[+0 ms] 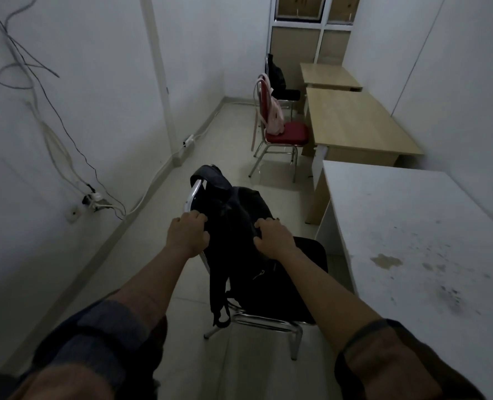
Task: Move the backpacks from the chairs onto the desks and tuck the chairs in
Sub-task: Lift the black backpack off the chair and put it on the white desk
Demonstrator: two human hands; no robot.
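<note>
Rolled sleeves fill the bottom corners; both forearms reach to mid-frame. Left hand and right hand curl their fingers into the black backpack, which sits on the near chair against its chrome back. White desk, stained and speckled, runs along the right. Further up right stand two wooden desks. A red chair holds a pink backpack; beyond, another chair holds a dark bag. Pale tiled floor, white walls, cables hang at left.
</note>
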